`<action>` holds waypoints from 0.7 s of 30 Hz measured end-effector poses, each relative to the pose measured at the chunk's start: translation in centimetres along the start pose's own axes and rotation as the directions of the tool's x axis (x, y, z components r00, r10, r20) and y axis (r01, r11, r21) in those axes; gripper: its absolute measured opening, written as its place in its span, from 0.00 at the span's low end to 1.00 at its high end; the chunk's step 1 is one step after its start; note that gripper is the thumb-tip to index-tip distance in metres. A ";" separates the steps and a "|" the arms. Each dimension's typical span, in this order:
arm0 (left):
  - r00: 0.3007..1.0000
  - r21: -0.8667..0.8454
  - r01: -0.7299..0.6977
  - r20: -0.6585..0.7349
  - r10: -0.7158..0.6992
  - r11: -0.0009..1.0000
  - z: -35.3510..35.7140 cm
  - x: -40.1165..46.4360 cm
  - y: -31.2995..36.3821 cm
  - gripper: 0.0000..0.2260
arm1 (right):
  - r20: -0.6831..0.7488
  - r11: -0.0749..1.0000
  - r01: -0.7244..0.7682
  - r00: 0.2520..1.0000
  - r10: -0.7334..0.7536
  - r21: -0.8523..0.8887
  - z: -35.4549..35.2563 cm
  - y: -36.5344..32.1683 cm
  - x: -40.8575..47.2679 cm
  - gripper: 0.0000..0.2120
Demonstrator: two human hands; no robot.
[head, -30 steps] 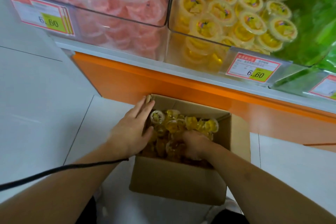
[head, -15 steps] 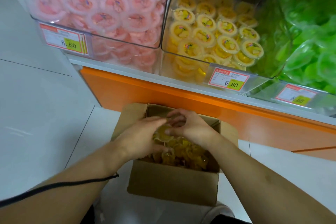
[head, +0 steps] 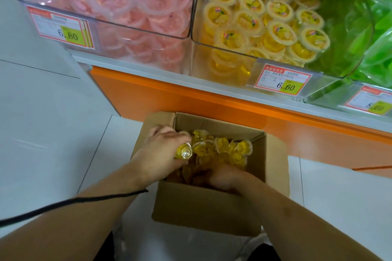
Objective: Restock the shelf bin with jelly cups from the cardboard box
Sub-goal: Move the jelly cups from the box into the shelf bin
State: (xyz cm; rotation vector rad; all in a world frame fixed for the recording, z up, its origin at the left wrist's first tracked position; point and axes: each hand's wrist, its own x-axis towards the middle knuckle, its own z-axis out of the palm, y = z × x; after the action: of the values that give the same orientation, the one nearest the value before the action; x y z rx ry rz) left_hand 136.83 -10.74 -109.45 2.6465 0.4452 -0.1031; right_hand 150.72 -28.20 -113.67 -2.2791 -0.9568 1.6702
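**A:** Your left hand (head: 160,150) is curled round a yellow jelly cup (head: 184,152) at the left edge of the cardboard box (head: 203,207), faceted base turned up at you. Your right hand (head: 222,177) is down among the loose cups (head: 224,150) at the near side — its fingers are buried, so I cannot tell whether they have closed on anything.

**B:** What could go wrong from here?

**A:** I'd judge the lift is the risk. You hold that cup by its slick side, so it could slip out and drop back, or onto the floor. If you scoop a big handful with the right hand, cups could spill over the box wall. And mind which bin you feed: the yellow bin (head: 212,53) sits between the pink bin (head: 180,32) and the green bin (head: 360,65) (the yellow cups belong in the middle one only).

**B:** Counts?

**A:** One box, on the floor just below the orange shelf front (head: 169,99). Three bins in view. Three price tags — one on each. One cup plainly in your left hand. The pile in the box is a jumble; I cannot count it exactly, though roughly ten cups show on top.
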 end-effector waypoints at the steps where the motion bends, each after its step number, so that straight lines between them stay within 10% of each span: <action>1: 1.000 0.003 0.017 0.008 -0.017 1.000 0.0 0.1 0.1 0.24 | -0.007 1.000 0.007 1.000 -0.007 0.004 0.0 0.1 0.1 0.16; 11: 0.995 -0.165 0.091 0.057 -0.082 0.982 -2.0 0.3 0.7 0.22 | -0.094 0.978 0.043 0.995 -0.024 0.203 -2.3 -0.6 -2.4 0.18; 21: 0.985 -0.543 0.171 0.102 -0.138 0.822 -13.4 0.2 6.7 0.12 | -0.379 0.807 0.396 0.895 -0.233 0.438 -10.6 -7.0 -15.1 0.14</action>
State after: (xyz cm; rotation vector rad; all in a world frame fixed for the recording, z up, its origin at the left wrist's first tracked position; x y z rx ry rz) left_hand 139.19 -10.37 -94.65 2.0299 0.5730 -0.0859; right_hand 154.89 -28.88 -94.41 -1.8246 -0.6765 1.1929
